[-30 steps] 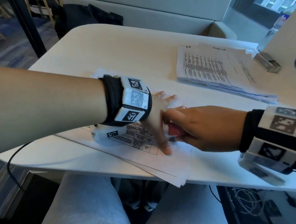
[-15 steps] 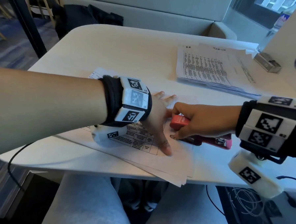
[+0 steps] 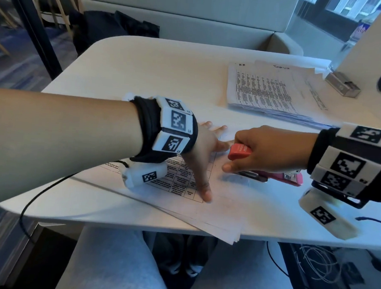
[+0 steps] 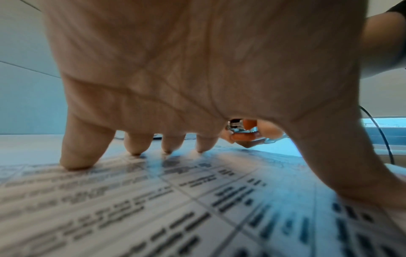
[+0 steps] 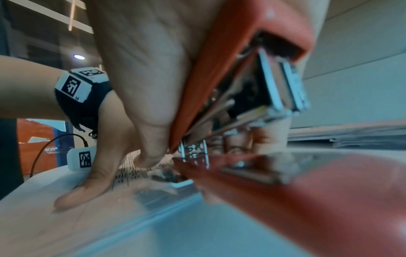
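Observation:
A thin stack of printed sheets with a table on top lies at the near edge of the white table. My left hand presses flat on the sheets with spread, straight fingers and thumb. My right hand grips a red stapler by its top arm. The stapler's base rests on the table just right of the sheets. In the right wrist view the stapler is open, with its metal magazine showing and the left hand beyond it.
A second, thicker pile of printed papers lies at the back right. A small clear box stands behind it against a white panel. A black cable runs off the table's left edge. A grey sofa stands beyond the table.
My right hand has pulled back to the right with the stapler, away from the corner of the sheets, and the stapler's arm has lifted. My left hand has stayed pressed on the sheets.

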Demonstrator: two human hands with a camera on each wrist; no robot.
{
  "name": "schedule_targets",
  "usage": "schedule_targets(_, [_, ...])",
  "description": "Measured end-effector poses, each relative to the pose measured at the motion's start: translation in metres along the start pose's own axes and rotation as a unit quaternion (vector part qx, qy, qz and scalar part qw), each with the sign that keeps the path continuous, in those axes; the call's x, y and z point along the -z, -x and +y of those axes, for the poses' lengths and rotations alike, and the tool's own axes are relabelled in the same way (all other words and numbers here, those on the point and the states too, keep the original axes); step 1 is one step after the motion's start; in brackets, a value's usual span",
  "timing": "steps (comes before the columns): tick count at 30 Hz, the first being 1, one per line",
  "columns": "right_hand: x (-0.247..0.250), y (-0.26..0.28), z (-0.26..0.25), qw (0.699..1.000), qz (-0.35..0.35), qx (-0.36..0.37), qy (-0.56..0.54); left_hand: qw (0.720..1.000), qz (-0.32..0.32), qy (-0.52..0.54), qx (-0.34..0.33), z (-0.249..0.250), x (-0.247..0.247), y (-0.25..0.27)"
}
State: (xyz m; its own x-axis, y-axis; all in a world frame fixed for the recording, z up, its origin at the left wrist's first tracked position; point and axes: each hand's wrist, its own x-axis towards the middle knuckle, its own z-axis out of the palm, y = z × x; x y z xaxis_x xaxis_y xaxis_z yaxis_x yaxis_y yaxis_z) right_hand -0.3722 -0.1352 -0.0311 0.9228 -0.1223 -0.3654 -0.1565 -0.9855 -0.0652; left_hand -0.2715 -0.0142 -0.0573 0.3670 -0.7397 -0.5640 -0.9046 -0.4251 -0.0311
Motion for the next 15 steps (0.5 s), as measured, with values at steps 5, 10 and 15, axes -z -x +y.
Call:
schedule_targets(5, [0.001,-0.001,0.007,0.999,0.029,0.005,0.040,1.000,0.006,0.001,-0.014,0.001,0.002,0.003])
schedule_targets(10, [-0.003,0.001,0.009,0.995,0.049,0.007,0.086,1.000,0.001,0.013,-0.002,0.005,0.001,0.003])
schedule_targets(15, [-0.005,0.011,-0.003,0.988,0.013,0.016,0.154,0.999,0.042,0.009,-0.004,0.010,0.000,0.016])
